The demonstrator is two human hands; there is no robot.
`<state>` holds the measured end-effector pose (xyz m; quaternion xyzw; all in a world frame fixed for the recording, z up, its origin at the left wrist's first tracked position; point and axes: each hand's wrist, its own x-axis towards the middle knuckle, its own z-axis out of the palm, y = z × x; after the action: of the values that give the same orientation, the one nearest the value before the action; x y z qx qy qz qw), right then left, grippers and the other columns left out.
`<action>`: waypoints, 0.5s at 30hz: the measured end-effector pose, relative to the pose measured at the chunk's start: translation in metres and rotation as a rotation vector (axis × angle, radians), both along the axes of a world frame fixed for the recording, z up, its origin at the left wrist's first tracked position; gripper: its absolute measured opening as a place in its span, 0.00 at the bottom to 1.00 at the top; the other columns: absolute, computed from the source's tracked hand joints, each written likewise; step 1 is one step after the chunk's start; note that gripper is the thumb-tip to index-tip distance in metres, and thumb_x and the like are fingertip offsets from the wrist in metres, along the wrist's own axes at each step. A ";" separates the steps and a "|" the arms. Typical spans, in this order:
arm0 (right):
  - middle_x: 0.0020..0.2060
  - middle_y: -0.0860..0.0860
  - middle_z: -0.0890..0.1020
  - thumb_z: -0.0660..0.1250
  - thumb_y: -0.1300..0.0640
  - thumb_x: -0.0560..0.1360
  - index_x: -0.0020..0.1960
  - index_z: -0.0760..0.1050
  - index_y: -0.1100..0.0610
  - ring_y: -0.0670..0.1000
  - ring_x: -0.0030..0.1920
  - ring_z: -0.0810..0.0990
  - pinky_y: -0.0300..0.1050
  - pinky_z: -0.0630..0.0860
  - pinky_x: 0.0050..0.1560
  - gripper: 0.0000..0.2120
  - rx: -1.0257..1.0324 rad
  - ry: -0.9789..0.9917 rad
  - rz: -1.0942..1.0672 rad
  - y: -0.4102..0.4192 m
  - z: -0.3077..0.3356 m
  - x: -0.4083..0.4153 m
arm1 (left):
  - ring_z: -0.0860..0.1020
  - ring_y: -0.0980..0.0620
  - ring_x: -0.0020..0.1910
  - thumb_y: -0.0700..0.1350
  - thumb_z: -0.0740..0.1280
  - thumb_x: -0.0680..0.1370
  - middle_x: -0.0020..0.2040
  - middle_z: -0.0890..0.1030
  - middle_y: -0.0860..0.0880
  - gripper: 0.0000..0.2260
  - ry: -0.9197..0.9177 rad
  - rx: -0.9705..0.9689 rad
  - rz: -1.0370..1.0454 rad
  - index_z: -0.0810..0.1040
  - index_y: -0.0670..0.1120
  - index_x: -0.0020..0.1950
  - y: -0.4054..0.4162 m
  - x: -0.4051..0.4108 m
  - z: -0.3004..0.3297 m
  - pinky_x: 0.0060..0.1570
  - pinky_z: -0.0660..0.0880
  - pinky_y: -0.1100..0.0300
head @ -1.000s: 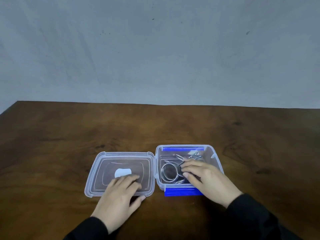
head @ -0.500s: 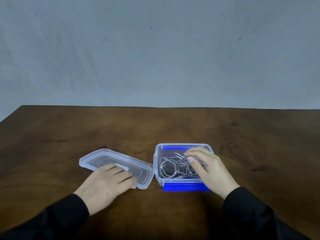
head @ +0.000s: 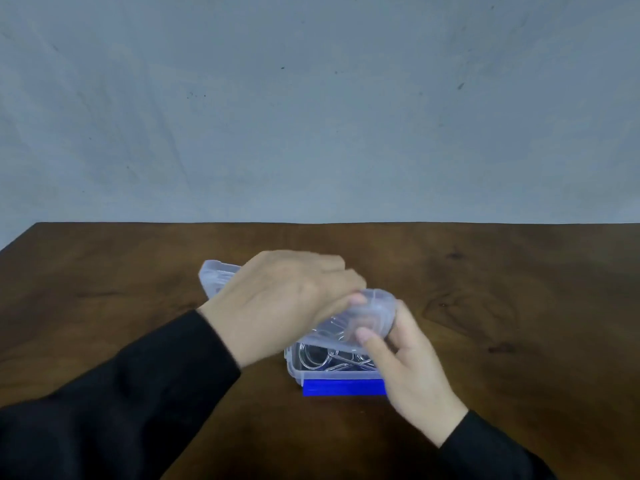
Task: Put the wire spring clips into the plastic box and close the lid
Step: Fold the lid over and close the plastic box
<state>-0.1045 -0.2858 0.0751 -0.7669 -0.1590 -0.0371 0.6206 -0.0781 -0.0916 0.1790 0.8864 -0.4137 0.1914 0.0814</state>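
Lid, gripped by left hand and steadied by right hand, may jam on protruding clips.

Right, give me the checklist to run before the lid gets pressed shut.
1. Wire spring clips inside the plastic box: ok.
2. Clip ends below the rim: cannot tell, motion blur.
3. Lid over the box: not ok, tilted and only partly down.
4. Left hand on the lid: ok.
5. Right hand clear of the closing edge: not ok, fingers sit beside the rim.
6. Blue latch open: ok, folded down.
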 end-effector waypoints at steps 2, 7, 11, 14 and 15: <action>0.39 0.54 0.82 0.65 0.57 0.79 0.50 0.76 0.48 0.55 0.41 0.81 0.50 0.79 0.47 0.04 0.121 -0.013 -0.076 -0.016 0.003 0.008 | 0.74 0.53 0.37 0.55 0.57 0.82 0.40 0.76 0.54 0.15 -0.030 -0.110 0.087 0.80 0.51 0.57 -0.008 0.018 -0.007 0.37 0.72 0.55; 0.43 0.53 0.85 0.63 0.55 0.82 0.60 0.77 0.52 0.56 0.43 0.84 0.54 0.82 0.45 0.09 0.315 0.311 -0.106 -0.057 0.006 0.035 | 0.76 0.54 0.60 0.60 0.63 0.78 0.62 0.78 0.55 0.23 0.498 -0.655 0.579 0.70 0.54 0.71 0.009 0.040 -0.067 0.60 0.74 0.51; 0.52 0.49 0.86 0.65 0.53 0.81 0.63 0.78 0.46 0.50 0.52 0.86 0.50 0.85 0.46 0.12 0.134 0.469 -0.141 -0.063 -0.012 0.051 | 0.80 0.53 0.54 0.64 0.66 0.74 0.60 0.81 0.54 0.29 1.005 -0.942 0.599 0.70 0.54 0.71 0.011 0.043 -0.129 0.55 0.77 0.53; 0.54 0.49 0.84 0.67 0.52 0.80 0.57 0.81 0.44 0.46 0.49 0.85 0.37 0.82 0.40 0.08 -0.061 0.388 -0.260 -0.061 -0.033 0.058 | 0.75 0.53 0.63 0.63 0.65 0.75 0.68 0.75 0.53 0.33 0.890 -0.830 0.775 0.64 0.51 0.76 0.007 0.050 -0.149 0.61 0.74 0.51; 0.56 0.50 0.81 0.68 0.52 0.79 0.58 0.81 0.45 0.45 0.50 0.83 0.33 0.80 0.38 0.08 -0.129 0.377 -0.292 -0.061 -0.041 0.060 | 0.72 0.51 0.66 0.62 0.64 0.76 0.70 0.73 0.52 0.33 0.850 -0.781 0.824 0.62 0.50 0.77 0.004 0.051 -0.152 0.64 0.71 0.53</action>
<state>-0.0441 -0.3468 0.0338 -0.8133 0.0700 0.0276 0.5769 -0.0269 -0.0871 0.0270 0.8746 0.1221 -0.0217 0.4688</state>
